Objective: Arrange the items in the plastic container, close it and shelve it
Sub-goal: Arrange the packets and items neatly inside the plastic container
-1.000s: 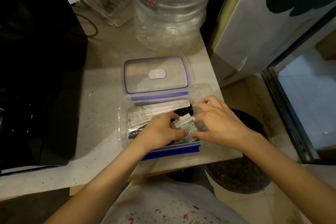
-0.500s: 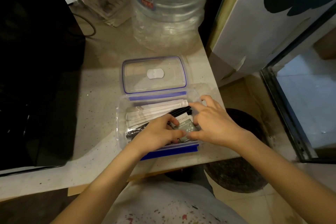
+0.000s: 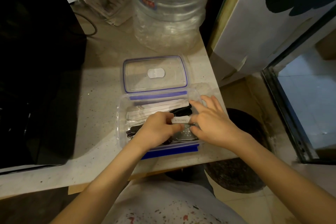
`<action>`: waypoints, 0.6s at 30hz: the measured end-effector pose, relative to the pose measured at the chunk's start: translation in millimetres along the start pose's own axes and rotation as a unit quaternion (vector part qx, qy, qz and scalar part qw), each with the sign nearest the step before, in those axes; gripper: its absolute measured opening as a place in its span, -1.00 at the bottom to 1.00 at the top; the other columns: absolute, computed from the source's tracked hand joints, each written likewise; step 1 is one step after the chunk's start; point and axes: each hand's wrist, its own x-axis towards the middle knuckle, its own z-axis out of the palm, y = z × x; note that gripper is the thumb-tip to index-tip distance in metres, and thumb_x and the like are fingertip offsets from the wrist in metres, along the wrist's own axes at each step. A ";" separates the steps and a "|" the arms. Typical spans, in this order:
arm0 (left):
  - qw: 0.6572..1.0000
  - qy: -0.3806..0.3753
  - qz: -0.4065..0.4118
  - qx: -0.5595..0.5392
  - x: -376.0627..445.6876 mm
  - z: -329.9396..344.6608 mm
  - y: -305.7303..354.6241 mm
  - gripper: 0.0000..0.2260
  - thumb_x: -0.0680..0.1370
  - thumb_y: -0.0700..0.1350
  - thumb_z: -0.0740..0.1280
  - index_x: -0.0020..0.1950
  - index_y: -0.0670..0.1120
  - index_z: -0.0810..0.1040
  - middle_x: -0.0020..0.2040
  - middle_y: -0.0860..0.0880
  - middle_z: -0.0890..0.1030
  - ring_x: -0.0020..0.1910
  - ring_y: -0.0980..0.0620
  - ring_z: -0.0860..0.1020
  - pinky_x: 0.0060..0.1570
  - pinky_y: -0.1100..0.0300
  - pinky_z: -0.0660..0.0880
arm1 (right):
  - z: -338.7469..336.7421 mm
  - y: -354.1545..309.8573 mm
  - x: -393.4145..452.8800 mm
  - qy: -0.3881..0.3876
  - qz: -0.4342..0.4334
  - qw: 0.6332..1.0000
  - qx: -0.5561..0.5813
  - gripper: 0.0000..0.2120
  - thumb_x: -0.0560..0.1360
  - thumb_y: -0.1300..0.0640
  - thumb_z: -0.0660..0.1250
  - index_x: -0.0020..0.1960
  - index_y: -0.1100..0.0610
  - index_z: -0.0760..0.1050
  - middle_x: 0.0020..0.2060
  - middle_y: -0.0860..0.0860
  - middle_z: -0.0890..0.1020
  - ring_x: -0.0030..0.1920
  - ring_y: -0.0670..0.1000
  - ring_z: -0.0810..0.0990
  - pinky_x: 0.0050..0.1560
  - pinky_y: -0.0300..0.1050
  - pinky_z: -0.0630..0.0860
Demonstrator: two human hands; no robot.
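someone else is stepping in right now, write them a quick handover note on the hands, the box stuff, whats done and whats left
Left hand: inside the container, fingers pinching a small packet.
Right hand: also in the container, fingertips on the same packet from the other side.
Things: white paper sleeves and black items lie in the container on the counter. The lid lies flat just behind it, off.
Done: most items are in.
Left: settle the packet, put the lid on and snap it shut, then shelve the container.
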 end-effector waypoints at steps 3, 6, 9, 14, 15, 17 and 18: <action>0.999 0.000 0.020 0.040 1.1 0.4 2.3 -0.78 0.53 -0.13 0.31 0.16 -0.12 0.53 -0.01 -0.10 0.66 -0.04 -0.03 0.60 0.04 0.05 0.57 | -7.2 1.3 -2.4 0.018 -0.006 1.000 -0.024 -0.78 0.54 0.03 0.22 0.01 0.02 0.63 0.53 0.00 0.07 0.50 0.14 -0.14 0.42 0.14 -0.38; 0.993 0.015 0.041 0.105 1.4 3.5 3.3 -0.76 0.53 -0.19 0.31 0.19 -0.15 0.53 0.07 -0.12 0.65 0.03 -0.05 0.60 0.06 0.10 0.53 | -12.4 4.7 -0.5 0.056 -0.019 0.994 -0.089 -0.82 0.50 0.06 0.27 -0.02 0.01 0.63 0.52 -0.01 0.13 0.51 0.13 -0.12 0.37 0.14 -0.48; 0.985 0.023 0.052 0.162 1.8 6.1 1.4 -0.70 0.50 -0.20 0.34 0.23 -0.15 0.50 0.06 -0.13 0.64 0.02 -0.03 0.60 0.04 0.18 0.51 | -9.7 9.0 4.1 0.082 -0.062 0.987 -0.125 -0.92 0.36 0.18 0.43 -0.16 0.07 0.67 0.33 0.09 0.49 0.43 0.19 0.25 0.40 0.17 -0.33; 0.985 0.017 0.064 0.157 5.5 8.8 -1.4 -0.60 0.46 -0.23 0.39 0.29 -0.13 0.45 -0.02 -0.12 0.66 -0.10 0.02 0.59 -0.03 0.22 0.51 | -2.6 6.4 7.0 0.069 -0.094 0.984 -0.137 -0.79 0.53 0.19 0.24 0.11 0.05 0.57 0.02 -0.02 0.64 0.18 0.00 0.46 0.48 0.03 -0.23; 0.987 0.020 0.062 0.145 5.9 9.4 -2.3 -0.56 0.45 -0.23 0.39 0.32 -0.11 0.42 -0.02 -0.11 0.67 -0.13 0.06 0.57 -0.07 0.26 0.49 | -1.6 5.5 8.8 0.067 -0.093 0.984 -0.135 -0.78 0.54 0.19 0.21 0.13 0.06 0.55 0.02 -0.02 0.64 0.17 0.00 0.47 0.48 0.04 -0.23; 0.990 0.037 0.050 0.130 6.8 9.2 -5.5 -0.56 0.45 -0.24 0.39 0.32 -0.10 0.41 -0.02 -0.11 0.67 -0.13 0.07 0.58 -0.07 0.26 0.50 | 2.3 2.9 13.2 0.065 -0.092 0.985 -0.132 -0.77 0.55 0.18 0.20 0.17 0.08 0.51 0.08 0.00 0.62 0.20 0.02 0.47 0.49 0.11 -0.19; 0.990 0.046 0.040 0.127 6.7 8.8 -7.6 -0.60 0.46 -0.23 0.38 0.29 -0.10 0.43 -0.01 -0.11 0.67 -0.10 0.04 0.60 -0.03 0.22 0.54 | 4.3 1.6 15.2 0.059 -0.088 0.986 -0.129 -0.76 0.55 0.18 0.20 0.20 0.09 0.49 0.12 0.01 0.60 0.23 0.03 0.45 0.48 0.15 -0.16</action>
